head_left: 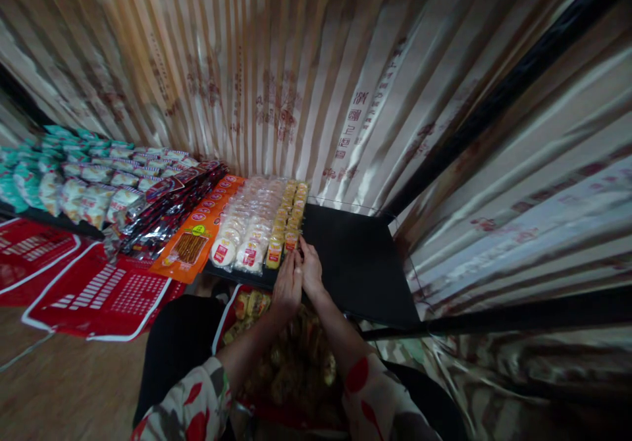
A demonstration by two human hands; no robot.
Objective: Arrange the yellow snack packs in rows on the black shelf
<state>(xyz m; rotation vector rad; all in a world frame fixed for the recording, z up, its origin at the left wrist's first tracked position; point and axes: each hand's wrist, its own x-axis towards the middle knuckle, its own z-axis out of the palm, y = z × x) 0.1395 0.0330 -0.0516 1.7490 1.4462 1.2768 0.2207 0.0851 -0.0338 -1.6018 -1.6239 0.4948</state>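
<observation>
Packets in gold wrappers (257,303) fill a red basket (226,317) between the knees, probably there for easy reach. Above, the left hand (288,284) and right hand (311,270) meet, fingers nearly straight and close together, at the near end of the yellow packets (291,241) on a black shelf (355,257), perhaps steadying the row; I cannot tell whether they grip one. White packets (249,255) alongside show red labels, too small to read. Behind, a curtain (316,112) bears blurred Chinese characters.
</observation>
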